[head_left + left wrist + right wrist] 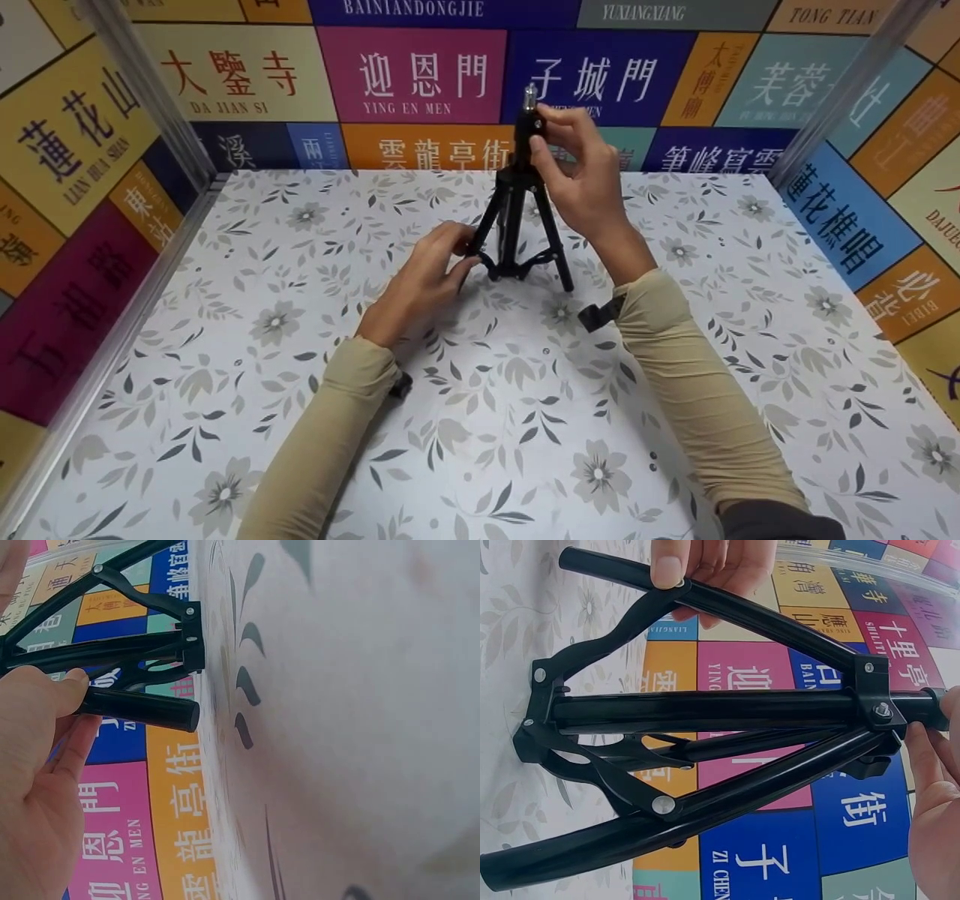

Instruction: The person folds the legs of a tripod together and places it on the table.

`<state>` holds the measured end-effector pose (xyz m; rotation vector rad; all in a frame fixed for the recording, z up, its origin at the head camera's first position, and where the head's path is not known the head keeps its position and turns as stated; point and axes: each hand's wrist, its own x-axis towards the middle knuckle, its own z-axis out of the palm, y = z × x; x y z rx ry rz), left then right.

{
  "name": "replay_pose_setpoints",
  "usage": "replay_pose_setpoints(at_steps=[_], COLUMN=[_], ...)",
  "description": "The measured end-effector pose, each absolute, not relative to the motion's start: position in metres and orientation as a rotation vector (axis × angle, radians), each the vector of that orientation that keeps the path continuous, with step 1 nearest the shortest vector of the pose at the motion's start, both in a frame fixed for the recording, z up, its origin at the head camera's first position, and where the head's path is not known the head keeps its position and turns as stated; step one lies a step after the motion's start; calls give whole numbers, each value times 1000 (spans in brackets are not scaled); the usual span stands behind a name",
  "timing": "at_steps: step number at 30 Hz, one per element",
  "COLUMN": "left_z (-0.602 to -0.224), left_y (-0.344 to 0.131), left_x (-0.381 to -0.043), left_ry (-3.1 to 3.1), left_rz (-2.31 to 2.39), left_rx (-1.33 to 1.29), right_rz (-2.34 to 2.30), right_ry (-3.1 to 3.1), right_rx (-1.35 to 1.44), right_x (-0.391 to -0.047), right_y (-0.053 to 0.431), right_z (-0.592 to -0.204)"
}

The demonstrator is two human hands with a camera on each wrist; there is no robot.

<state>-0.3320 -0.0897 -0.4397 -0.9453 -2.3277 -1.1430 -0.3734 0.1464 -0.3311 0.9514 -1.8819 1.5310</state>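
A small black tripod (511, 225) stands upright toward the back of the table, its three legs partly spread. My right hand (585, 176) grips the top of its column, just below the silver screw tip (530, 97). With thumb and fingers, my left hand (424, 271) pinches one leg (142, 708) on the left side. In the right wrist view the left thumb presses near the joint where a brace (622, 637) meets that leg. The braces run from the legs to a hub (532, 716) at the lower end of the centre tube (705, 711).
A white tabletop (480, 420) with a grey flower and leaf pattern lies under the tripod. Colourful panels (420, 75) with large characters rise behind it and at both sides. Clear strips (150, 90) run along the panel corners. Black wrist straps (600, 311) sit at both sleeve cuffs.
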Motion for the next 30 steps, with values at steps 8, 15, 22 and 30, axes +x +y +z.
replay_pose_setpoints(at_steps=[8, 15, 22, 30], left_z=[-440, -439, -440, -439], left_y=[-87, -86, -84, -81], left_x=[-332, -333, -334, -335], left_ry=[-2340, -2345, -2291, -2325], left_rz=[-1155, -1162, -1157, -1128], left_rx=[-930, -909, -927, -896], right_rz=[1559, 1608, 1606, 1581], right_ry=[-1902, -1919, -1901, -1881], right_rx=[901, 860, 883, 923], right_x=[-373, -359, -355, -372], right_y=[146, 140, 140, 145], right_z=[-331, -322, -319, -330])
